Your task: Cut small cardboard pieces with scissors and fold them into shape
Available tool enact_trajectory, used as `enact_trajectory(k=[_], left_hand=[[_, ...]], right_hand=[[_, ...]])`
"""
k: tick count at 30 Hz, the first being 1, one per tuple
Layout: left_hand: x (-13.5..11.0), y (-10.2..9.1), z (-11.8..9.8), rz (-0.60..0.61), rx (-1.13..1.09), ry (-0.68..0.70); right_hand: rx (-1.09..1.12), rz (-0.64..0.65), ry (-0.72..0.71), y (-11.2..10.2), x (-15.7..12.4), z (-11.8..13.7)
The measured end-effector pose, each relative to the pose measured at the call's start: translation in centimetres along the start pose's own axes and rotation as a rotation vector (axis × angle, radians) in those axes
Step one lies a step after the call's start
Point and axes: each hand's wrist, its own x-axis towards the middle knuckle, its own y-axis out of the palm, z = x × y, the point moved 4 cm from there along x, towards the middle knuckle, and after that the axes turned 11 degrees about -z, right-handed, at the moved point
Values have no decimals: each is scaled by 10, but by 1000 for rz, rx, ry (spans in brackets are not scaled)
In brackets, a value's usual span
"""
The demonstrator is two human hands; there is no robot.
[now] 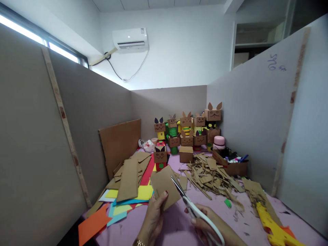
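Observation:
My left hand (156,210) grips a piece of cardboard (164,184) by its lower edge, thumb on top, and holds it tilted above the table. In my right hand (205,222) is a pair of scissors (188,203) with white handles. Their blades point up and to the left, at the right edge of the cardboard. Whether they cut into it I cannot tell. Just beyond the cardboard stands a small cardboard figure (160,156) with dark ears, a drawn face and a red body. Near it sits a plain cardboard box (186,154).
Several more eared box figures (186,121) stand at the back. Cardboard scraps (210,176) are heaped right of centre. Cardboard sheets (128,179) and coloured paper (93,223) lie at left. A yellow glue gun (274,227) lies front right, with a box of pens (234,165) behind it.

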Motion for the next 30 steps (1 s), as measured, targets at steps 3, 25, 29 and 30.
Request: enact_trajectory(k=[3,25,29,30], left_hand=[[2,-2,-1,-7,30,31],[-23,25,14,384,175,-179],[-27,28,17,413,250,-179],[-28,28,18,410,262,-183]], right_hand=[[83,23,96,-3,-4,-4],[487,-307,-262,-17,5,16],[588,-256,-242,-3,1,19],[601,-265,-235,-2,1,20]])
